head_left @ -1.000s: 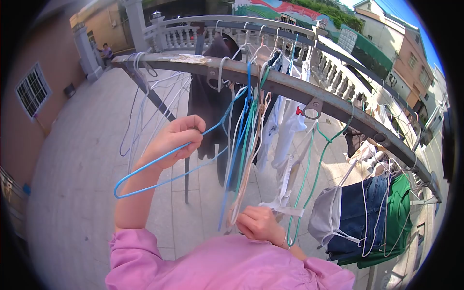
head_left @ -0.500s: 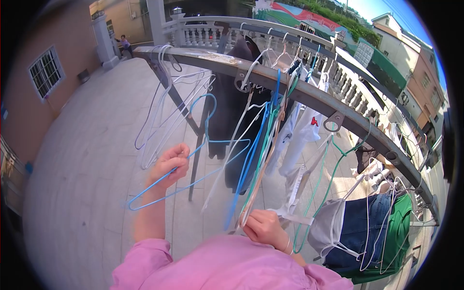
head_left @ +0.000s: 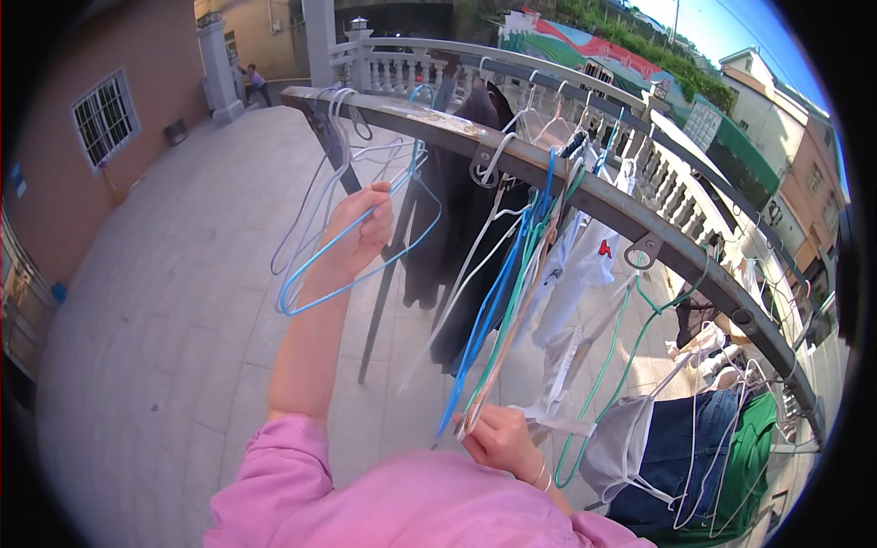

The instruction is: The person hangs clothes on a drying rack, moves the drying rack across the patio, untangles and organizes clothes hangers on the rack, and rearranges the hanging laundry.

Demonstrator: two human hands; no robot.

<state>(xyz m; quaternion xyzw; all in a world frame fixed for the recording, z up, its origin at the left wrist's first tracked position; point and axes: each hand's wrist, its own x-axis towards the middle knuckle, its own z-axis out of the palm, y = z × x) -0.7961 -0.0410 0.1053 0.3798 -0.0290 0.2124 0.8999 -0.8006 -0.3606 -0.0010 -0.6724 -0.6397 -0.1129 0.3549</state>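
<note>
My left hand [head_left: 359, 233] is closed around the side of a light blue hanger [head_left: 322, 303]. The hanger's hook stands at the top of the rusty metal rail [head_left: 416, 116], near its left end. Just left of it, several white and purple hangers [head_left: 311, 215] dangle from the rail. Lower down, my right hand [head_left: 501, 443] is shut on the bottom ends of a bundle of blue, green and beige hangers [head_left: 501, 333], whose tops reach up to the rail. The fingertips of this hand are partly hidden.
Dark clothes [head_left: 470, 219] and white garments [head_left: 580, 260] hang behind the rail. Denim [head_left: 678, 447] and green cloth [head_left: 751, 438] hang at the lower right. A white balustrade [head_left: 676, 192] runs along the far side. A person [head_left: 255, 82] is in the distance.
My left hand has moved up and to the right with the light blue hanger, bringing its hook from below the rail to the rail's top. My right hand keeps its hold on the bundle.
</note>
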